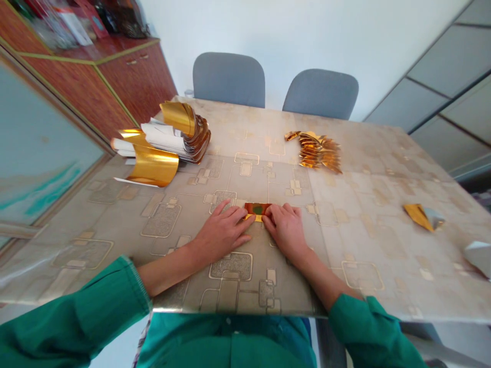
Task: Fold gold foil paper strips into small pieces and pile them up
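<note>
A gold strip (257, 209) is lying on the table (364, 209), left of the folded gold pile (320, 152) and nearer the person than it. The left hand (222, 228) and right hand (288, 230) are pressing its opposite ends, seemingly holding it flat; whether any fingers are pinching underneath, I cannot tell. The left fingers are extending, the right ones are curling more, and both forearms are slanting inward. Farther left of that pile, curled gold sheets (153, 164) are lying, perhaps leaving working room.
</note>
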### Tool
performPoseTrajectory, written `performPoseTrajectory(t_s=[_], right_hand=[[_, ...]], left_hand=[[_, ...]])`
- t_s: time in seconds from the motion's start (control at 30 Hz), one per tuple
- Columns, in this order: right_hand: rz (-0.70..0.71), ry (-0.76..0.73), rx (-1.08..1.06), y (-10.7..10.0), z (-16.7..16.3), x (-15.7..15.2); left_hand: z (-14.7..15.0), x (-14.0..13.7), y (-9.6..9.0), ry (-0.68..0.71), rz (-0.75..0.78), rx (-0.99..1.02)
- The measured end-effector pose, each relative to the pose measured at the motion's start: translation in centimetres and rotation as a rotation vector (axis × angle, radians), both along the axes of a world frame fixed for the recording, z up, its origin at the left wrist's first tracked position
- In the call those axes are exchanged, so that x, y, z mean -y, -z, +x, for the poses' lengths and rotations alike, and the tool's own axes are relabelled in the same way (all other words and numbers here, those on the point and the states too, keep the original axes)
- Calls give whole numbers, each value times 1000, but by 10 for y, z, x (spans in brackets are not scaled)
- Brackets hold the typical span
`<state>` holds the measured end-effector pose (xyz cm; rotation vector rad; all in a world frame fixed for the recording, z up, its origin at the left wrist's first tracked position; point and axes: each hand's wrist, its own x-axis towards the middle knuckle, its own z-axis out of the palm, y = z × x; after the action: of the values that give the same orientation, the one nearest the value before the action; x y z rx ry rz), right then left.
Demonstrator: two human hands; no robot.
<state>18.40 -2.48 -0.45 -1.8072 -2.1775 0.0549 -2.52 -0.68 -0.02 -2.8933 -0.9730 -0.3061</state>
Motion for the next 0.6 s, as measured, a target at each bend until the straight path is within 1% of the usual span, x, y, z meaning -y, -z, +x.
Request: performPoseTrajectory(t_s=[0.1, 0.2, 0.3, 0.4, 0.5, 0.6], right_hand=[[14, 16, 27, 0, 4, 2], [2, 35, 23, -1, 8, 3], [-10, 84, -31, -1, 14, 2], [29, 114, -133, -3, 21, 1], [104, 70, -229, -4, 22, 0], [132, 3, -232, -6, 17, -2]], left_hand=[[-8, -3, 3, 33, -17, 33], [-16, -7, 7, 76, -31, 107], [-18, -10, 9, 101, -57, 188], [-17, -10, 9, 108, -78, 214], [-13, -9, 7, 86, -98, 213], [-9, -9, 5, 56, -135, 236]])
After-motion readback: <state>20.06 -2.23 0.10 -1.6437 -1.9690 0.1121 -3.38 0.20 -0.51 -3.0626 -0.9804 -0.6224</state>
